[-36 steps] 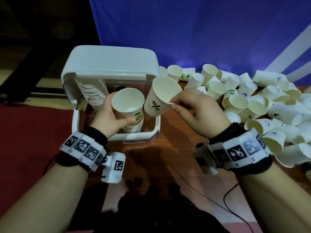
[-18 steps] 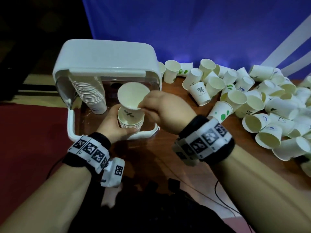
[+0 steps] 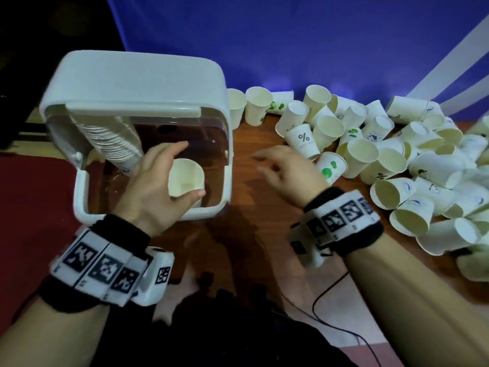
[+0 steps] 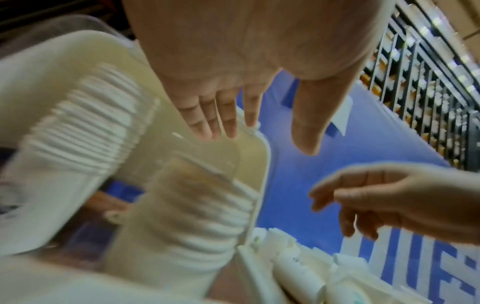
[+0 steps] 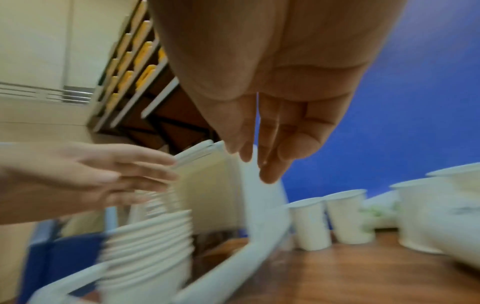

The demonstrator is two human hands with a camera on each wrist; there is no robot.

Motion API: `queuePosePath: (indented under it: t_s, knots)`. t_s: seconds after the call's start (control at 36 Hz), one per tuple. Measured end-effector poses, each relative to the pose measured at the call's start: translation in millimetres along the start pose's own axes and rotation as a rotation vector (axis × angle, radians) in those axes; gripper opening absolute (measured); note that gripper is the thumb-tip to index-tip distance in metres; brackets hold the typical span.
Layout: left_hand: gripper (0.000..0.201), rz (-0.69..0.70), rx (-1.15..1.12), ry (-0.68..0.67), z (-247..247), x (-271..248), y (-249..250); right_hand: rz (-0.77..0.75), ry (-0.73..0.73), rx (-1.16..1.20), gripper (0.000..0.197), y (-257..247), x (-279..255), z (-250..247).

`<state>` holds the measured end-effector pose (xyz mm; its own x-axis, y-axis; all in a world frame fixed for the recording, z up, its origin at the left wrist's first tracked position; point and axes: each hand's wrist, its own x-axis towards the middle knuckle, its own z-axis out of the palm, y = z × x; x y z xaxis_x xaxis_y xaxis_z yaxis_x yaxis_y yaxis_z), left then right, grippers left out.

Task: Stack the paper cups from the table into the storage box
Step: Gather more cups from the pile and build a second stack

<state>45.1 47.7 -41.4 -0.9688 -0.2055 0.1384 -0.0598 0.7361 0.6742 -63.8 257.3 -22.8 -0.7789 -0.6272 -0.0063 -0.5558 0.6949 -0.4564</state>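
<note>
The clear storage box (image 3: 148, 215) stands at the left with its white lid (image 3: 137, 80) tipped up. Inside, a long stack of cups (image 3: 116, 144) leans along the left wall, and a short stack (image 3: 185, 181) stands in the middle. My left hand (image 3: 189, 169) hovers over the short stack with straight fingers, the thumb near its rim; the left wrist view shows the left hand (image 4: 265, 133) holding nothing above that stack (image 4: 187, 216). My right hand (image 3: 264, 162) is empty and blurred over the table, right of the box, fingers loose.
A large pile of loose paper cups (image 3: 383, 160) covers the right side of the wooden table (image 3: 259, 202), some upright, most on their sides. A blue backdrop rises behind. A black cable (image 3: 330, 287) runs along the near table edge.
The right hand has let go of the cup, which now sits on the short stack, and has moved right out of the box. The left hand has released the stack and opened.
</note>
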Motion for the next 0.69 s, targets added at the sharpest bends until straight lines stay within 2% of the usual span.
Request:
queuePosePath:
  t_s: [0.06, 0.11, 0.19, 0.39, 0.53, 0.61, 0.69]
  knots:
    - [0.069, 0.091, -0.034, -0.037, 8.8, 8.3, 18.7, 0.158, 0.065, -0.022, 0.031, 36.6, -5.8, -17.8]
    - [0.055, 0.137, -0.080, -0.087, 25.6, 21.5, 37.3, 0.318, 0.051, -0.093, 0.033, 75.0, -8.8, -29.3]
    - [0.039, 0.074, -0.143, -0.142, 62.9, 50.8, 61.9, 0.443, -0.012, -0.150, 0.038, 119.6, -9.8, -36.5]
    - [0.049, -0.188, -0.122, -0.147, 159.3, 137.9, 94.5, 0.453, -0.179, -0.142, 0.046, 169.9, 5.5, -33.6]
    - [0.056, -0.344, -0.125, -0.152, 210.7, 186.1, 95.5, 0.429, -0.166, -0.115, 0.045, 188.1, 21.9, -33.7]
    - [0.053, -0.379, -0.114, -0.147, 232.0, 199.1, 91.4, 0.448, -0.205, -0.091, 0.049, 198.2, 28.2, -34.6]
    - [0.042, -0.389, -0.102, -0.118, 242.2, 203.8, 88.1, 0.435, -0.252, -0.116, 0.044, 203.4, 34.7, -33.5]
